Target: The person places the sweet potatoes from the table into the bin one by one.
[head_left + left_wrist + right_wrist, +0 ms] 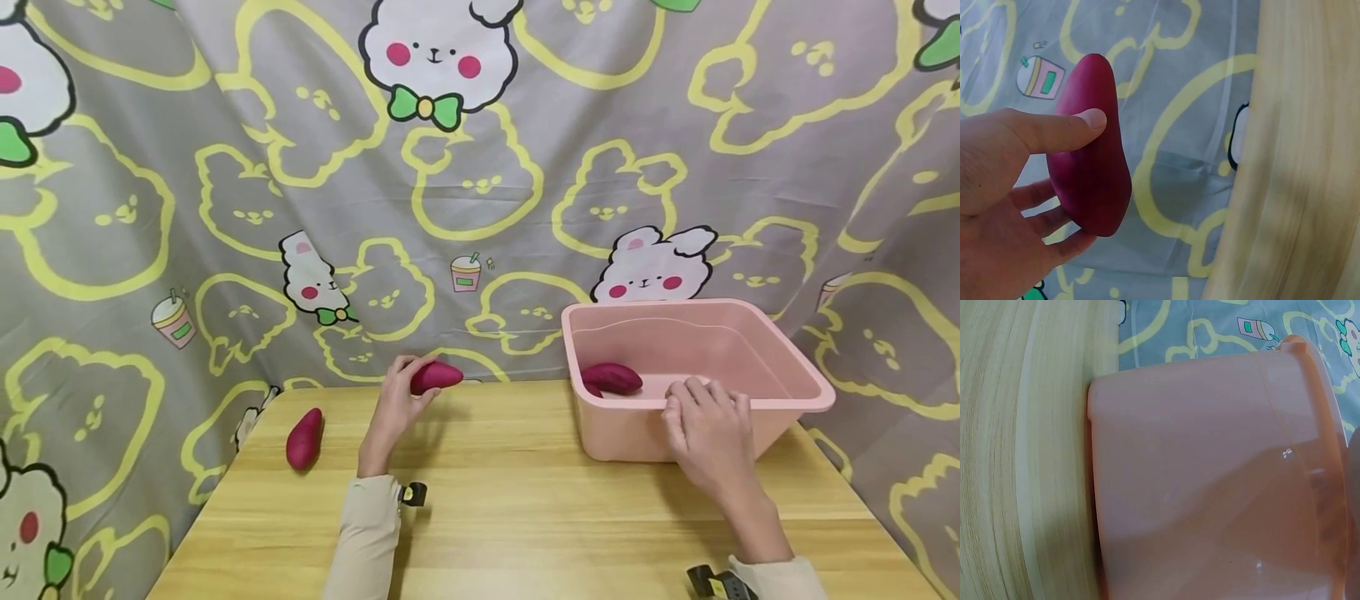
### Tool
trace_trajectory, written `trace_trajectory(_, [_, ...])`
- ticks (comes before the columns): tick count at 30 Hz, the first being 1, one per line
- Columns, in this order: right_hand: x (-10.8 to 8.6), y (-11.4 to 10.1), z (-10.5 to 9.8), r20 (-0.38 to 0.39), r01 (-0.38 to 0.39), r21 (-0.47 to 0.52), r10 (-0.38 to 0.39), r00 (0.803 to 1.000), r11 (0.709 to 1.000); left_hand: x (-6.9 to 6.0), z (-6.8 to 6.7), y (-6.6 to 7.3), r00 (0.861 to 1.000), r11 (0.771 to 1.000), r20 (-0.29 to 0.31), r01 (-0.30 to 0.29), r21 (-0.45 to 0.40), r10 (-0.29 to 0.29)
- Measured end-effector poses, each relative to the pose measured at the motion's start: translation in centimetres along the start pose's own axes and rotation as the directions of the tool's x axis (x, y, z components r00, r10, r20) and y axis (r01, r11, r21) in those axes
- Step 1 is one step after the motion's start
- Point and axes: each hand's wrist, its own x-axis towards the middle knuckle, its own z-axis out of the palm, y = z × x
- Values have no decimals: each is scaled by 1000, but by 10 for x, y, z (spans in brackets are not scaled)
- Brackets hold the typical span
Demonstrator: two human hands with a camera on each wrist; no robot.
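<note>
Held piece: a magenta sweet-potato-shaped item (pixel 438 377), located to the left of the pink bin (pixel 787 354) and well apart from it. The left hand (pixel 397 400) grips it, thumb on one face and fingers behind; the left wrist view shows it apart from the tabletop.

Governing relation: the bin lies to the right of the held piece. The long axis runs roughly crosswise, narrower end toward the bin. The left hand carries the piece; the right hand (pixel 708 425) is at the bin, fingers curled over its near rim.

Obstruction: the bin's left wall (pixel 576 367) stands between the held piece and the bin's interior, so a direct path would presumably require lift above the rim. The right hand sits right of that wall.

Surroundings: inside the bin, at its left end, lies a similar piece (pixel 613 378), with part of another (pixel 592 390) beside it. A loose piece (pixel 303 439) lies on the table (pixel 517 500), farther left of the bin than the left hand, long axis pointing roughly away from the person. A printed curtain (pixel 517 217) hangs behind the bin.
</note>
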Motion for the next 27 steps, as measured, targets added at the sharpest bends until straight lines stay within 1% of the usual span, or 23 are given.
trace_trajectory(6, [0, 1, 1, -34, 21, 6, -21, 999, 1000, 0, -7, 6, 1000, 1000, -9, 8, -11, -9])
trace_trajectory(12, [-1, 1, 1, -34, 24, 7, -24, 999, 1000, -1, -14, 12, 1000, 1000, -12, 18, -13, -19])
trace_trajectory(18, [-2, 1, 0, -23, 14, 10, -13, 1000, 1000, -1, -19, 16, 1000, 1000, -31, -4, -11, 3])
trace_trajectory(27, [-1, 0, 1, -34, 21, 9, -21, 999, 1000, 0, -27, 22, 997, 999, -65, -40, -27, 38])
